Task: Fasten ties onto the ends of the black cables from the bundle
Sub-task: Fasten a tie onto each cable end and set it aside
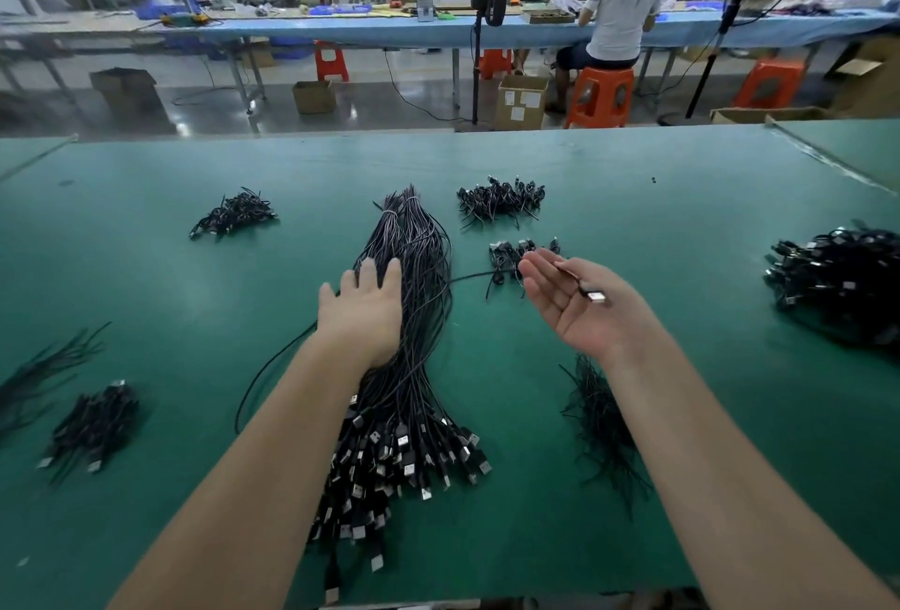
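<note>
Cable bundle [409, 317] lying lengthwise down the middle of the green counter [682, 200], bound with a pale tie near its far tip, metal plugs fanned out at the near end. No brand or writing legible anywhere; white stickers on a cardboard box [521, 102] across the aisle too small to read, its contents hidden.

Left hand [363, 312] laid flat on the bundle's left flank, palm down, fingers straight and close together, nothing gripped. Right hand [579, 302] raised just right of the bundle, palm up, grip spread and relaxed, one loose cable [492, 274] resting across the fingers with its silver plug [596, 296] on the palm, the cord trailing left toward the bundle.

Small heaps of black cables [501, 200] beyond the right hand, another heap [234, 214] far left, a larger pile [837, 283] at the right edge, one more [95, 424] near left. Thin black ties [601, 424] strewn under the right forearm, more ties [44, 366] at the left edge.

Orange stools [601, 95] and a seated person in a grey shirt [618, 10] at the far blue bench.
</note>
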The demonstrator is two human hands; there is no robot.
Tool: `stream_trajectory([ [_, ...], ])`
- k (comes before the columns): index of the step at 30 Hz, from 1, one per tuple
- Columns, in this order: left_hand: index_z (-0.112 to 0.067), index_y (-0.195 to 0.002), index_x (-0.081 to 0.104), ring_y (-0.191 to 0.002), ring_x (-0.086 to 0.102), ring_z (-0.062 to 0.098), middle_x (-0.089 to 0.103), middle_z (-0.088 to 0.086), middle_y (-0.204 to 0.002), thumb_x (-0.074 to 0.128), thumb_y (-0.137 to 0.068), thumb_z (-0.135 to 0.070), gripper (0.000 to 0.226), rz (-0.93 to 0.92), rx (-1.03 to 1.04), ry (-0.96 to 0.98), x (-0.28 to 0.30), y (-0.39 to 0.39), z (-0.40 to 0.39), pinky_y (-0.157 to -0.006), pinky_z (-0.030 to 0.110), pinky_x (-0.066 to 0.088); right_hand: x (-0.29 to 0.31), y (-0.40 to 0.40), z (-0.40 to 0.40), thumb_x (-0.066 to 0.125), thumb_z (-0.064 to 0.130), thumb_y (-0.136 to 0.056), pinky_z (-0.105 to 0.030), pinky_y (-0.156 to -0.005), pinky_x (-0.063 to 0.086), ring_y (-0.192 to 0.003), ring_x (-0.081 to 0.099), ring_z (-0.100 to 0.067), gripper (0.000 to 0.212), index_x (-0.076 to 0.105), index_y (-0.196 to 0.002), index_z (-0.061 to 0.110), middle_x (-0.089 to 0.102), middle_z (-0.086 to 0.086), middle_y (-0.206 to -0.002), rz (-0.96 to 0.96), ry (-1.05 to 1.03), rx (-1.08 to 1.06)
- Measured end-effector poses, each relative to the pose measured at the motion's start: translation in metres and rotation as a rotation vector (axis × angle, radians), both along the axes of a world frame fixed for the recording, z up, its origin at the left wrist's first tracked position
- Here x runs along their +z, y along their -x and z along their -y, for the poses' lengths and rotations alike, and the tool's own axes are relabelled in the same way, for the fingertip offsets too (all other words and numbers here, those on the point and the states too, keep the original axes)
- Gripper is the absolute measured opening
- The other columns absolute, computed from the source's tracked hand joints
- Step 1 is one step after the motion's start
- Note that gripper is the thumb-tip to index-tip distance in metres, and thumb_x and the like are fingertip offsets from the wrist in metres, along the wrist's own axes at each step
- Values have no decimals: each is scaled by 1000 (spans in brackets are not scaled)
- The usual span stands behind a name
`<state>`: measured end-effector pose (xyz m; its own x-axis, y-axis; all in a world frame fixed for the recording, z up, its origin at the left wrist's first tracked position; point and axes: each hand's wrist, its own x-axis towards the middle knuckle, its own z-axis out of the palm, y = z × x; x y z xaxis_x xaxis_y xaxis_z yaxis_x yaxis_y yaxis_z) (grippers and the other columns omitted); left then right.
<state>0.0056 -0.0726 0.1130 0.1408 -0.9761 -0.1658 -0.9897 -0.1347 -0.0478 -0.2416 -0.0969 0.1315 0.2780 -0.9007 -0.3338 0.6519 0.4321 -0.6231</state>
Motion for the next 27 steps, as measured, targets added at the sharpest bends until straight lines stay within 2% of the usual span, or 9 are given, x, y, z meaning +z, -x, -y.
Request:
stream_trajectory([
  [3,-22,-161,15,-152,21,23,14,1,-168,46,-89,9,84,-352,-216,263,27,16,-3,-123,41,24,-8,-5,1,39,4,-105,-37,-71,64,-92,76,-32,28,58,-119,-12,74,-23,-105,9,6,-10],
  [7,-22,-155,36,-146,30,8,34,-9,-161,53,-103,-30,55,-691,-428,355,37,53,-10,-120,26,21,-15,-25,-1,35,10,-109,-36,-65,63,-80,77,-28,29,56,-112,-10,76,-23,-96,-57,-13,6],
  [10,-20,-143,55,-132,50,6,52,-8,-149,58,-102,-31,43,-848,-400,351,27,72,-7,-115,21,32,-18,-38,-7,38,11,-108,-31,-65,62,-77,76,-22,31,63,-103,-6,77,-17,-91,-94,37,104],
  [13,-22,-122,73,-103,67,12,75,-5,-111,62,-100,-29,25,-1008,-223,389,16,80,-4,-100,34,51,-21,-47,-13,37,7,-107,-25,-63,60,-73,75,-15,32,66,-99,0,77,-8,-85,-172,115,151],
  [16,-22,-105,78,-94,71,16,77,-3,-98,58,-102,-28,20,-1125,-104,374,7,82,-1,-93,41,57,-21,-48,-17,45,11,-106,-27,-67,61,-75,75,-17,23,66,-102,0,77,-9,-87,-248,187,167],
  [18,-17,-97,77,-94,73,19,78,1,-95,53,-105,-26,27,-1366,-3,387,5,78,1,-90,44,59,-21,-47,-20,46,14,-107,-29,-68,61,-74,74,-20,22,65,-102,3,76,-11,-85,-327,258,216],
  [20,-9,-96,74,-92,74,22,78,8,-96,48,-107,-26,33,-1651,58,356,3,74,3,-83,35,60,-19,-45,-22,48,18,-107,-29,-63,61,-64,72,-19,21,64,-100,6,74,-10,-76,-440,316,242],
  [23,-4,-101,70,-88,74,26,77,17,-97,47,-105,-30,35,-1903,115,303,2,69,3,-76,29,59,-16,-48,-24,54,23,-105,-25,-49,51,-47,59,-15,22,65,-95,7,66,-5,-60,-641,387,241],
  [27,-6,-107,71,-96,74,27,76,16,-107,53,-95,-44,44,-2026,174,237,-2,68,5,-72,29,57,-19,-50,-23,61,24,-101,-23,-45,31,-42,34,-10,29,71,-97,-3,45,3,-48,-754,483,154],
])
